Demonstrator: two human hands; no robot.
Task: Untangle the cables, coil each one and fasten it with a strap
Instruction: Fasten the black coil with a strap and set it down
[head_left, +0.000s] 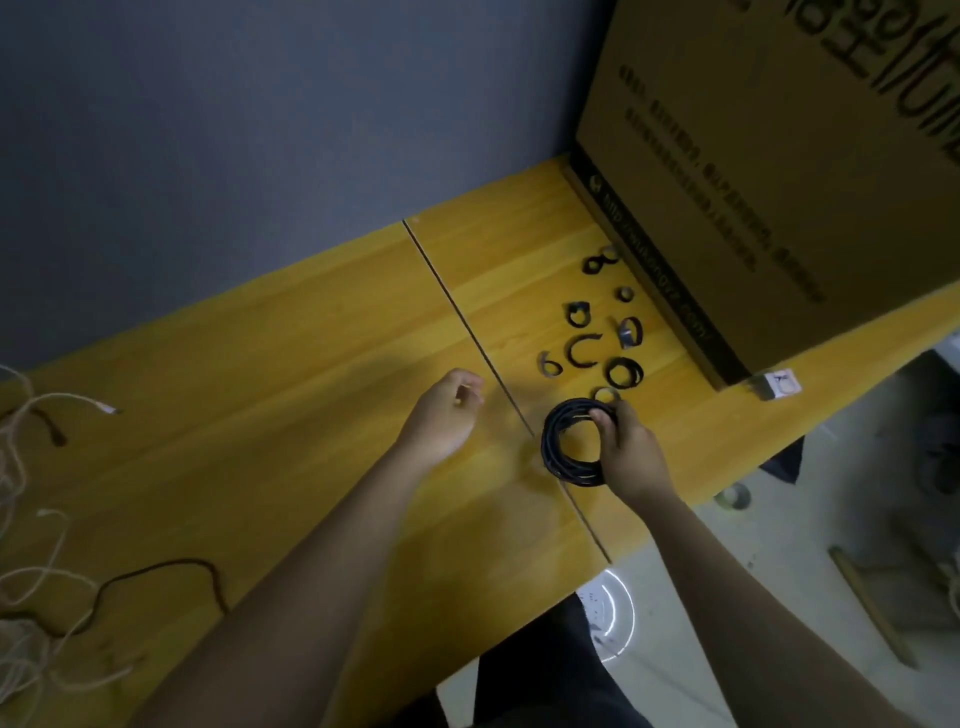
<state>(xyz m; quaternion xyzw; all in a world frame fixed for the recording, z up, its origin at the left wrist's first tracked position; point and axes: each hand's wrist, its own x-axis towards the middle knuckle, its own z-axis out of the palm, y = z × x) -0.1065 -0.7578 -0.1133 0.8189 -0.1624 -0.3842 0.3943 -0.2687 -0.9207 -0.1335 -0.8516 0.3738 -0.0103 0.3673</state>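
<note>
Head view looks down on a yellow wooden bench (291, 374) with a seam running across its top. The right hand (631, 449) grips a black coiled cable (563, 441) on the coil's right side, fingers curled round the turns; the coil sits at the seam, near the bench's front edge. The left hand (444, 413) hovers just left of the seam, apart from the coil, its fingers loosely curled and holding nothing that can be made out. Beyond the coil, toward the back right of the bench, lie several black straps (602, 332), some curled into small rings, one a open C shape; the nearest strap (623, 373) is just beside the right hand's fingertips. A large cardboard box (769, 171) stands on the bench's right end, close behind the straps. At the left edge lies a tangle of pale cables (26, 571), with a dark cable (156, 577) trailing out of it toward the front edge.
</note>
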